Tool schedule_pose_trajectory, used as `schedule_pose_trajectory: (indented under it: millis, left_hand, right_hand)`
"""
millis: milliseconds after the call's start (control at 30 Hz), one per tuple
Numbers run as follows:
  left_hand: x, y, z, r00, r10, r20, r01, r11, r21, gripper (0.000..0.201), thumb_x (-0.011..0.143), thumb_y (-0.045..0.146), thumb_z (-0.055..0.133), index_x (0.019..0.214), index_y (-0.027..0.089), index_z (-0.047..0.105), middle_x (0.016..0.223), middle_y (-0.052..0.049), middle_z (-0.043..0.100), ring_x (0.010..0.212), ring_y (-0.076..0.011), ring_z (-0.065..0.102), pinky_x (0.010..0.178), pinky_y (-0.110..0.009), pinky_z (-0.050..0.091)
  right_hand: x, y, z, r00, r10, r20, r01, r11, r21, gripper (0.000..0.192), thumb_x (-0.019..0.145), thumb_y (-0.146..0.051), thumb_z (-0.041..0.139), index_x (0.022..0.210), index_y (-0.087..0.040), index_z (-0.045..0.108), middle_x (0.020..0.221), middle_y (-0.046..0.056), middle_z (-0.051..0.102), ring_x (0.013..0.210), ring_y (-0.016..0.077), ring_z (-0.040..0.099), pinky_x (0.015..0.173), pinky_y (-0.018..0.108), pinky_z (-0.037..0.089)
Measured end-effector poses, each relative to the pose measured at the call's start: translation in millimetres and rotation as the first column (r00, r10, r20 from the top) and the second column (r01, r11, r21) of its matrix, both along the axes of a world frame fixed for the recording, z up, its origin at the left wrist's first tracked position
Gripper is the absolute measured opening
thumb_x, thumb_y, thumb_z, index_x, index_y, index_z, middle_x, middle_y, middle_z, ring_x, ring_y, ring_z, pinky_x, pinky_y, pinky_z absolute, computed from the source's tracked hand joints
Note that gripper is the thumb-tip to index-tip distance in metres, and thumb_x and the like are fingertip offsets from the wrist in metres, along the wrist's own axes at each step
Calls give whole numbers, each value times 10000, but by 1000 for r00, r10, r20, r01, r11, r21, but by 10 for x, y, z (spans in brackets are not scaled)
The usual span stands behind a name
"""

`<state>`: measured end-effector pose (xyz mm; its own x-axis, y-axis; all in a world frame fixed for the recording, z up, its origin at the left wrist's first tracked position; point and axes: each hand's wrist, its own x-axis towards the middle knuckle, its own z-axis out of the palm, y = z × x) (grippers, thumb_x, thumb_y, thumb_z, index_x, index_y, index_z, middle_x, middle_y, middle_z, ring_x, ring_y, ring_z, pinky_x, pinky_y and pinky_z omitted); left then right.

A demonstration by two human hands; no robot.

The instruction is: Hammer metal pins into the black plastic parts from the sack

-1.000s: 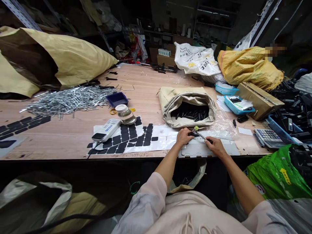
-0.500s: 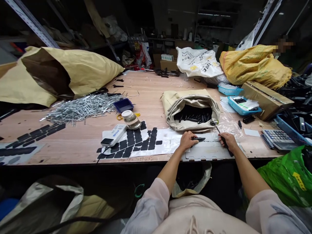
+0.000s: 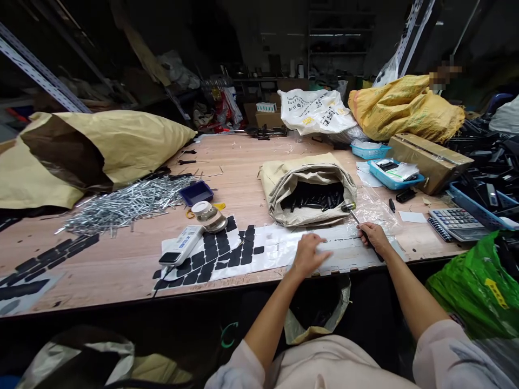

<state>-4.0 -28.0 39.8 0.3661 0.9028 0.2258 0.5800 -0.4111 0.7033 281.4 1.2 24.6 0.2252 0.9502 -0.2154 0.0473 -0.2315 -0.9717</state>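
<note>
My left hand (image 3: 310, 256) is just above the table's front edge, fingers apart, with nothing visible in it. Beneath it lies a light grey board (image 3: 340, 254). In my right hand (image 3: 373, 237) is a small hammer (image 3: 354, 215), gripped by its dark handle, with the metal head up and to the left. That head is close to the rolled mouth of a beige sack (image 3: 300, 167), in which several black parts (image 3: 320, 199) lie. Below the table edge, another open sack (image 3: 302, 327) stands in front of my body, dark inside.
To the left are a heap of metal pins (image 3: 125, 202), a dark blue tray (image 3: 196, 193), a glass jar (image 3: 210, 217), a white device (image 3: 182, 246) and black stickers (image 3: 217, 246). On the right are a calculator (image 3: 460, 224), blue baskets (image 3: 395, 174) and a cardboard box (image 3: 430, 159).
My left hand has let go of a slim black part, opened and drawn slightly back toward me. That part is out of sight. My right hand keeps the hammer; the view has shifted.
</note>
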Motion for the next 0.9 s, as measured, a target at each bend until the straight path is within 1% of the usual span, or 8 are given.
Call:
schedule_pose_trajectory:
  millis: [67, 167, 233, 333, 467, 633, 733, 900]
  left_hand:
    - [36, 483, 119, 970, 239, 34, -239, 971, -17, 278, 920, 363, 663, 1158, 229, 716, 1099, -96, 671, 1059, -254, 600, 929, -399, 481]
    - [21, 1140, 246, 813, 580, -53, -580, 814, 13, 303, 963, 306, 559, 1190, 159, 694, 1164, -165, 655, 1137, -296, 600, 956, -406, 470]
    - [-6, 1438, 272, 734, 659, -161, -672, 740, -36, 286, 949, 276, 566, 1147, 127, 709, 1170, -206, 665, 1152, -330, 615, 945, -412, 469]
    - [-40, 1654, 248, 718, 640, -275, -693, 693, -198, 238, 920, 259, 604, 1063, 119, 733, 1127, -235, 697, 1074, -355, 667, 863, -419, 485]
    - [-67, 1571, 197, 724, 648, -236, -687, 708, -163, 224, 927, 276, 590, 1027, 138, 735, 1115, -215, 710, 1045, -340, 666, 861, -420, 480]
    - [-27, 1033, 145, 802, 596, -23, -594, 801, 73, 234, 980, 257, 489, 1030, 195, 709, 1017, -105, 720, 1036, -270, 612, 952, -395, 451]
    - [26, 831, 110, 851, 524, 21, -523, 845, 110, 194, 958, 253, 540, 1058, 215, 703, 1008, -83, 713, 1025, -257, 597, 975, -385, 447]
    - [21, 1115, 148, 845, 508, -167, -507, 860, 55, 216, 918, 218, 566, 1047, 202, 738, 1070, -118, 696, 1061, -282, 598, 928, -385, 470]
  right_hand:
    - [-16, 5, 1, 1000, -8, 17, 8, 1000, -1, 278, 701, -419, 741, 783, -167, 657, 574, -9, 605, 393, 88, 453, 332, 206, 363]
    - [-25, 22, -9, 1000, -18, 23, 18, 1000, -7, 251, 708, -406, 720, 764, -174, 645, 562, -13, 600, 383, 90, 456, 321, 202, 352]
    - [-23, 33, -13, 999, -22, 23, 23, 1000, -9, 239, 710, -399, 708, 755, -173, 642, 557, -13, 598, 377, 91, 458, 314, 200, 344]
    - [-19, 36, 2, 999, -24, 27, 24, 1000, -11, 230, 720, -394, 695, 742, -171, 642, 552, -7, 600, 372, 92, 461, 308, 201, 342]
    - [-17, 27, 40, 1000, -13, 27, 13, 1000, -26, 235, 744, -397, 695, 746, -167, 649, 559, 5, 611, 373, 96, 467, 309, 206, 350]
    - [-15, 35, 53, 999, -21, 30, 21, 1000, -23, 229, 747, -390, 692, 730, -166, 649, 557, 2, 608, 367, 95, 463, 305, 210, 359]
    - [-21, 35, 56, 999, -25, 45, 26, 999, -23, 217, 744, -380, 692, 721, -169, 646, 556, 0, 609, 367, 93, 463, 304, 208, 362]
    - [-30, 28, 42, 998, -31, 54, 31, 999, -10, 225, 743, -392, 694, 730, -173, 645, 560, -4, 612, 365, 89, 461, 302, 199, 362]
